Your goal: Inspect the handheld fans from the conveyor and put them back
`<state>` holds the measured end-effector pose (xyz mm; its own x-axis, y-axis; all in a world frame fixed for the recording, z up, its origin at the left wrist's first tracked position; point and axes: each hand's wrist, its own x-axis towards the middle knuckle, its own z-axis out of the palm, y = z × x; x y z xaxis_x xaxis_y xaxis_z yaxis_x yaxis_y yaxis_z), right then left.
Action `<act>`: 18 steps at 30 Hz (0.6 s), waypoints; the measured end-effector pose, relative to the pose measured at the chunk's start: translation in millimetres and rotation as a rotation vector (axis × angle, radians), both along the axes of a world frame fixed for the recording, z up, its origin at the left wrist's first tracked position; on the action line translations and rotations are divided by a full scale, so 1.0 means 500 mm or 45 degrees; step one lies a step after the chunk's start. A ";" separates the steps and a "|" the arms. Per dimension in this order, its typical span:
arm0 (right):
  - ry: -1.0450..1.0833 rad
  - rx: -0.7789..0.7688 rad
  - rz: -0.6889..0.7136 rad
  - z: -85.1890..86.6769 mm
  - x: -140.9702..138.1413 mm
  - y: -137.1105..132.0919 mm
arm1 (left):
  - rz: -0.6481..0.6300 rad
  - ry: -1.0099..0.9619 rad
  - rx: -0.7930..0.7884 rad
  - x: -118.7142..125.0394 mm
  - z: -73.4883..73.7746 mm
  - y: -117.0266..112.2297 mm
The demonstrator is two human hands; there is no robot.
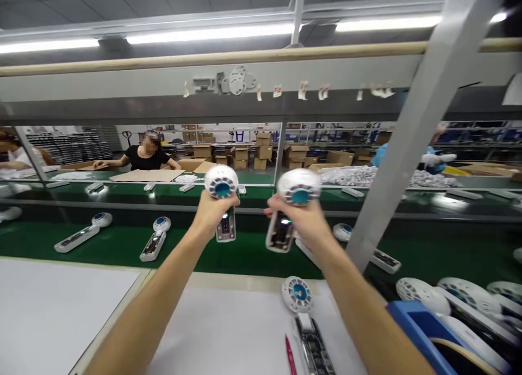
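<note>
Left hand: our left hand (212,207) is gripping one white handheld fan (221,174) near its neck, fingers wrapped around it.
Right hand: our right hand (304,216) is gripping a second handheld fan (298,178) the same way, and this one looks a bit blurry.
Where the two fans are: we see them up in the air over the green belt (248,258), side by side and apart, round heads up and handles down. Both handles show their inside parts and a little bright light.
Worktop: on the white worktop (220,331) in front of us lies a third fan (314,345), its round head away from us. A red pen (290,354) lies just beside its handle.
Blue bin: at our right is a blue bin (411,320) with something tan and curved in it. More white fans (420,293) are piled around its far side; we cannot tell which are inside.
Belt: two fans (154,244) lie on our left, and others lie to the right, partly behind a grey post (411,141).
Far side: we see a heap of small white parts (362,175) and a person in black (147,156).
Cardboard boxes: boxes (263,151) stand far back, some with flaps up; we cannot see what they hold.
</note>
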<state>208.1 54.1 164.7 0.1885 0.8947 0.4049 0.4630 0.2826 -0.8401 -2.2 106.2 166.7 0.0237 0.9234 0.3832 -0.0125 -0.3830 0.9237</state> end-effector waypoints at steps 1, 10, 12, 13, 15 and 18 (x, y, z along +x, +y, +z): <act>-0.026 -0.106 -0.029 -0.022 -0.014 0.027 | 0.000 0.072 -0.081 0.014 -0.029 0.025; -0.492 -0.727 -0.083 -0.176 -0.014 0.120 | 0.348 0.735 -0.428 -0.031 -0.242 0.133; -0.572 -0.756 -0.098 -0.148 -0.008 0.109 | 0.443 0.868 -0.426 -0.051 -0.260 0.147; -0.592 -0.734 -0.094 -0.122 -0.007 0.097 | 0.484 0.930 -0.404 -0.060 -0.266 0.152; -0.588 -0.613 -0.050 -0.056 -0.012 0.056 | 0.551 1.035 -0.317 -0.071 -0.273 0.154; -0.475 -0.285 0.123 0.050 -0.026 -0.061 | 0.588 1.139 -0.090 -0.075 -0.271 0.141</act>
